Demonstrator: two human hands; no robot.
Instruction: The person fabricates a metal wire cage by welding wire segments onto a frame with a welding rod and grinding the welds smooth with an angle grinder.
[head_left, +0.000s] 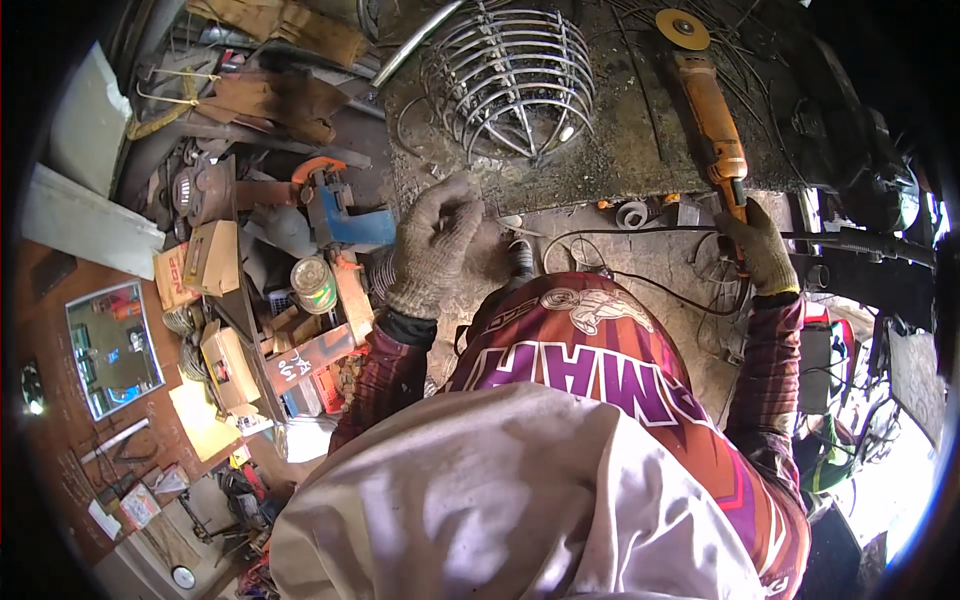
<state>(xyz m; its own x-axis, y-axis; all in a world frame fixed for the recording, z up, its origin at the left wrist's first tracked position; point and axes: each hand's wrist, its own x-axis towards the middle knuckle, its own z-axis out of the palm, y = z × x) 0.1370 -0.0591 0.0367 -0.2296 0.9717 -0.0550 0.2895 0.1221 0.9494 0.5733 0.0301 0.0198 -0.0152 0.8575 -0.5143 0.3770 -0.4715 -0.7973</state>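
Note:
My right hand [765,248], in a grey knitted glove, is closed round the rear end of an orange angle grinder [712,115]. The grinder points away from me over the worktable, its yellowish disc [683,29] at the far end. My left hand [437,245], gloved alike, is near the table's front edge with its fingers curled in toward the thumb; nothing shows in it. Beyond it, on the dark metal tabletop [600,175], stands a rounded cage of bent metal rods [520,85]. Neither hand touches the cage.
A metal tube [418,42] lies at the table's far left. Left of my left hand are a blue bench vise [350,215], a tin can [313,284] and cardboard boxes [212,258]. A black cable [640,282] loops below the table edge. Thin rods lie beside the grinder.

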